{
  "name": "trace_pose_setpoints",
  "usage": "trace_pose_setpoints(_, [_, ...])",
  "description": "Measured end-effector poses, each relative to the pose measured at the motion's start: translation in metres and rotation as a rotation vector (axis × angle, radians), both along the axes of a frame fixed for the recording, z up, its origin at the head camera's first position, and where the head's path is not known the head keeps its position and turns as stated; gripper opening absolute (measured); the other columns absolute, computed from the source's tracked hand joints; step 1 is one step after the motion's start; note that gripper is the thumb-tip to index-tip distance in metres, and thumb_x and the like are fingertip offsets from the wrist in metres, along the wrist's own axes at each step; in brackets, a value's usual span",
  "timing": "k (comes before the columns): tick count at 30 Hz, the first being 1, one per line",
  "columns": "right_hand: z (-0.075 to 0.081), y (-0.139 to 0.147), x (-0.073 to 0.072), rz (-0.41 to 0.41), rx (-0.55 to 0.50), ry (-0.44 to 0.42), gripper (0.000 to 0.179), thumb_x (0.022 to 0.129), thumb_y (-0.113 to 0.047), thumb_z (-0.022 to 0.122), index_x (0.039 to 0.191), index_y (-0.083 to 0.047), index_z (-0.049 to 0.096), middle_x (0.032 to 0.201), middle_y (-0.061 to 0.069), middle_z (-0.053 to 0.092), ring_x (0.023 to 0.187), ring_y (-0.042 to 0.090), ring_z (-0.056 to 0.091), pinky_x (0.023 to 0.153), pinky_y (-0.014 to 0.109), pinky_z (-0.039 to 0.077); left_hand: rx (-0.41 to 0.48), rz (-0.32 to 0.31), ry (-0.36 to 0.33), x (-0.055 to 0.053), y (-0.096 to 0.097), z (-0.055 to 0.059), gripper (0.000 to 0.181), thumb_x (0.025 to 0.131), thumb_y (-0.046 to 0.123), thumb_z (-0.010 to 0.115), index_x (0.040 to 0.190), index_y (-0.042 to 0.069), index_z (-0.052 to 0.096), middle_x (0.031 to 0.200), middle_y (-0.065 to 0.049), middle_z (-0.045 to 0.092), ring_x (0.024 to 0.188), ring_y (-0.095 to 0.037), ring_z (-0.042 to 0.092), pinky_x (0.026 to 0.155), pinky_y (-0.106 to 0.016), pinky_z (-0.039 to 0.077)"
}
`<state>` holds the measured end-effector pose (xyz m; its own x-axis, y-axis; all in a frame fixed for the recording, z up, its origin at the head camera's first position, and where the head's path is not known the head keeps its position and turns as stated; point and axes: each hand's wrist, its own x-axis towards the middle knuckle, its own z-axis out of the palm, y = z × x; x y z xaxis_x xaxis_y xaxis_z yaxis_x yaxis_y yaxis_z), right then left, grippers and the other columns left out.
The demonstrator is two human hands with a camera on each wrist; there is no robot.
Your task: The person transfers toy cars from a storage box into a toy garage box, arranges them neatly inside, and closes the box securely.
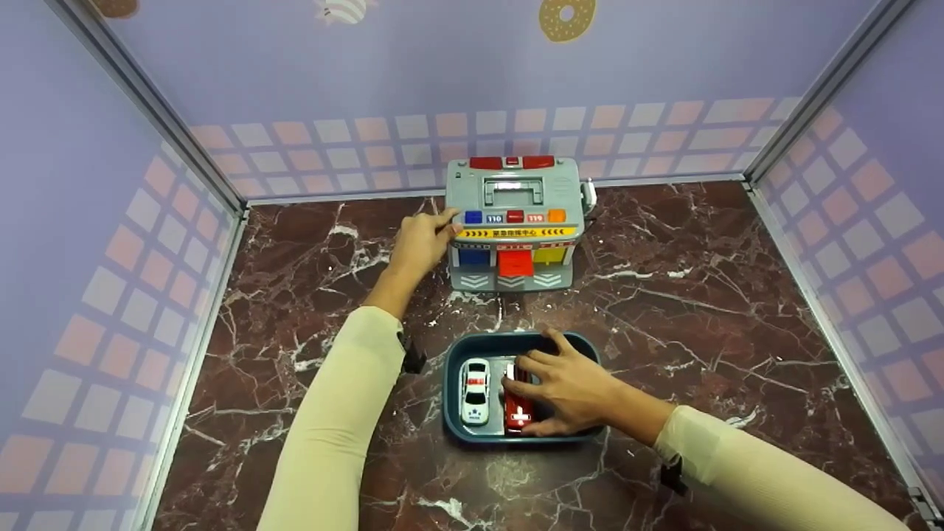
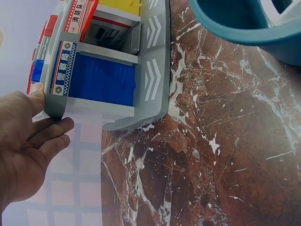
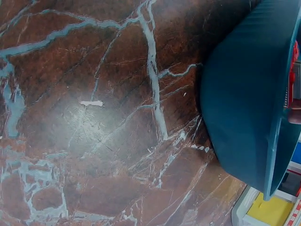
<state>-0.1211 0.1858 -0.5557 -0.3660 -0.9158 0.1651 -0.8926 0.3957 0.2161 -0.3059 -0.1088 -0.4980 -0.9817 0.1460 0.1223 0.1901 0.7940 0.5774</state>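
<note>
teal tray point(image 1: 450, 391) is holding a white police car point(image 1: 476, 391) and a red car point(image 1: 518, 407). reaching over its rim, the right hand point(image 1: 574, 391) is gripping the red car with bent fingers and thumb. the left hand point(image 1: 420, 242), arm stretching forward, is pinching the grey toy station point(image 1: 472, 188) at a roof corner.

Lilac walls point(image 1: 457, 66) with pink-and-white checks point(image 1: 330, 131) around a white-veined reddish-brown marbled surface point(image 1: 686, 332)
</note>
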Motion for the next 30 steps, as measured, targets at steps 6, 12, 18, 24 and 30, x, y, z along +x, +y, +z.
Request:
trace_pose_setpoints(6, [0.000,-0.002,-0.001,0.010,-0.004,-0.014,0.075,0.091,-0.085,0.064,0.145,-0.033,0.070,0.128,0.005,0.071,0.113,0.022,0.070,0.113,0.070,0.050,-0.016,-0.009,0.009,0.001,0.000,0.002,0.043,0.108,0.043,0.069,0.148,0.027,0.073,0.140,-0.016,0.076,0.131,-0.044,0.072,0.110,-0.057,0.058])
trace_pose_setpoints(12, [0.003,-0.002,-0.002,0.020,0.011,-0.035,0.072,0.093,-0.081,0.067,0.146,-0.032,0.069,0.129,0.007,0.069,0.115,0.023,0.070,0.112,0.071,0.050,-0.013,-0.007,0.009,0.001,0.000,0.001,0.043,0.108,0.042,0.069,0.148,0.027,0.073,0.140,-0.016,0.075,0.131,-0.044,0.072,0.111,-0.057,0.058])
trace_pose_setpoints(18, [0.009,0.001,-0.004,0.027,0.020,-0.067,0.072,0.095,-0.078,0.067,0.148,-0.029,0.067,0.135,0.011,0.067,0.122,0.026,0.069,0.114,0.074,0.050,-0.009,0.013,-0.016,0.001,0.001,0.001,0.043,0.108,0.043,0.070,0.149,0.029,0.071,0.144,-0.016,0.073,0.134,-0.044,0.071,0.113,-0.056,0.058])
trace_pose_setpoints(24, [0.016,0.004,-0.010,0.064,-0.026,-0.021,0.074,0.093,-0.077,0.069,0.147,-0.027,0.067,0.135,0.014,0.069,0.122,0.028,0.069,0.113,0.073,0.050,-0.005,0.026,-0.022,0.000,0.001,0.001,0.044,0.108,0.044,0.069,0.149,0.029,0.071,0.145,-0.013,0.073,0.132,-0.041,0.073,0.112,-0.055,0.058])
trace_pose_setpoints(30, [0.025,0.009,-0.014,0.064,-0.059,-0.008,0.077,0.090,-0.075,0.074,0.149,-0.026,0.068,0.139,0.016,0.069,0.126,0.030,0.069,0.115,0.074,0.047,-0.017,0.029,-0.024,0.001,0.001,0.001,0.044,0.107,0.045,0.069,0.149,0.029,0.072,0.145,-0.013,0.074,0.133,-0.042,0.072,0.112,-0.056,0.058])
